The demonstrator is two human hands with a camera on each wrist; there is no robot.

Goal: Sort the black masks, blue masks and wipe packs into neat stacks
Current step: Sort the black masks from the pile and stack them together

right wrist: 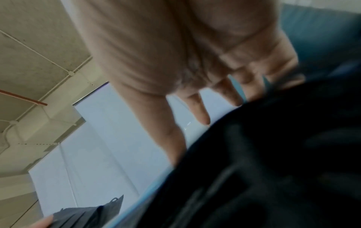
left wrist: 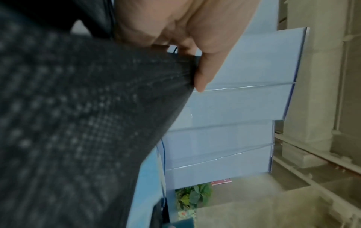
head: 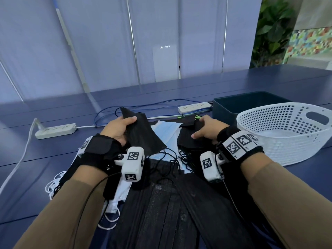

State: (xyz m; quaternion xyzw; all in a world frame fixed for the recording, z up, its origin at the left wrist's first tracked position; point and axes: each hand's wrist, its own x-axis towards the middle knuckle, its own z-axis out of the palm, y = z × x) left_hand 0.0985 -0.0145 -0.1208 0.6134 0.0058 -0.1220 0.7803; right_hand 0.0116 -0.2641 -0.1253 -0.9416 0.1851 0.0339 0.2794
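My left hand [head: 124, 128] pinches a black mask [head: 143, 137] by its left end and holds it tilted above the heap; in the left wrist view the thumb [left wrist: 205, 72] presses on that mask [left wrist: 87, 123]. My right hand [head: 201, 128] rests with fairly straight fingers on a small pile of black masks [head: 186, 141], which fills the right wrist view [right wrist: 273, 162]. Light blue masks [head: 167, 132] lie between the two hands. More black masks [head: 170, 203] spread toward me, with white-looped masks [head: 115, 202] under my left forearm. No wipe pack can be made out.
A white perforated basket [head: 287, 135] stands to the right, with a dark teal box [head: 242, 106] behind it. Two power strips [head: 55, 131] [head: 194, 107] and blue cables [head: 107, 112] lie on the blue table [head: 36, 159] behind the heap.
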